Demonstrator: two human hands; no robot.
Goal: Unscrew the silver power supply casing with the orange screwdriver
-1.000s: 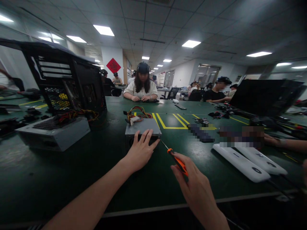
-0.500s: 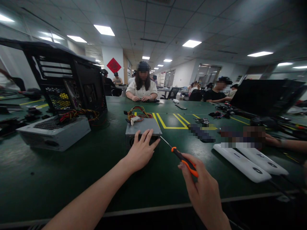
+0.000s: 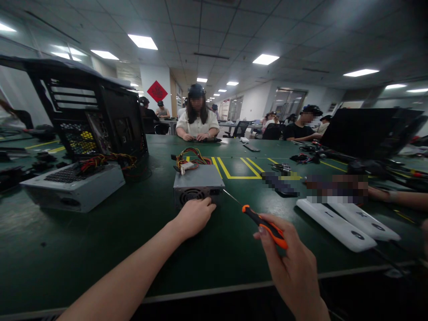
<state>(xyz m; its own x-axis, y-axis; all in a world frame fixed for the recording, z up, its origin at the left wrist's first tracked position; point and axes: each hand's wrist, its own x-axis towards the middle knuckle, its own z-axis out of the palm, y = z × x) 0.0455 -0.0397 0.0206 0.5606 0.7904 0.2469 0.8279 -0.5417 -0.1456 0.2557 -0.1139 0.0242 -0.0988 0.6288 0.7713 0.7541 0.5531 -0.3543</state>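
Note:
A grey computer power supply (image 3: 199, 177) sits on the green table, its fan grille facing me and a bundle of coloured cables (image 3: 192, 158) behind it. My left hand (image 3: 195, 217) is at the lower right of this front face, fingers curled and close together; whatever lies between the fingertips is hidden. An orange and black screwdriver (image 3: 264, 226) is held by its handle in my right hand (image 3: 292, 254). Its thin shaft points up and left, with the tip close to the unit's right front edge; I cannot tell if they touch.
Left stand a second power supply (image 3: 75, 189) and an open black computer case (image 3: 96, 113). On the right lie two white devices (image 3: 337, 225), a dark phone-like object (image 3: 280, 183) and a black monitor (image 3: 359, 133). A person (image 3: 197, 116) sits opposite; another person's hand reaches in from the right.
My left hand has slid from the power supply's top edge down its front, its spread fingers now curled. My right hand has drawn slightly back and right with the screwdriver.

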